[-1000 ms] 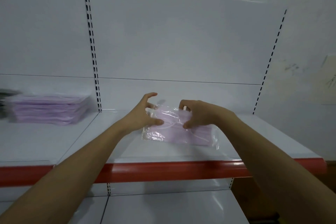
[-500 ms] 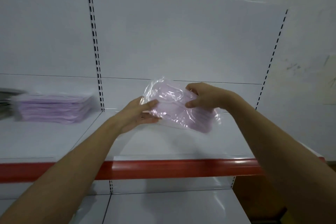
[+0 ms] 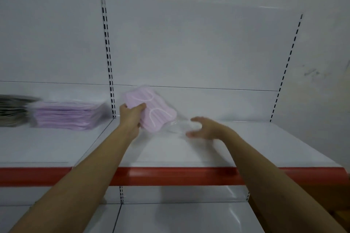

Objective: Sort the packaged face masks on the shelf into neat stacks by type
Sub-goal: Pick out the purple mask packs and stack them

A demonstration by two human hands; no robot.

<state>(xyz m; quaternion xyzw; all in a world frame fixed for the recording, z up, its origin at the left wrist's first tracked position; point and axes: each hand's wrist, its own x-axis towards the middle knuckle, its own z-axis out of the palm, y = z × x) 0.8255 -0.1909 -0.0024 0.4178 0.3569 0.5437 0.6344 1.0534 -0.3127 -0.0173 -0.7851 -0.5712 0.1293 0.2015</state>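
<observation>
The left hand point(image 3: 133, 114) grips a pack of pink face masks point(image 3: 151, 108) by its near left end, thumb on top and fingers curled underneath, and holds it tilted in the air above the white shelf point(image 3: 246, 143), close to the slotted upright point(image 3: 108, 58) at the back. The pack's clear plastic wrapper point(image 3: 178, 125) trails out to the right, blurred. The right hand point(image 3: 203, 127) hovers just beside that trailing wrapper with fingers spread and relaxed, holding nothing; whether its fingertips brush the plastic cannot be told. On the neighbouring shelf section to the left lies a stack of pink mask packs point(image 3: 66, 115), well apart from the held pack, and at the far left edge sits a blurred stack of darker packs point(image 3: 13, 111) touching or just beside it. A red strip point(image 3: 170, 176) runs along the shelf's front edge.
</observation>
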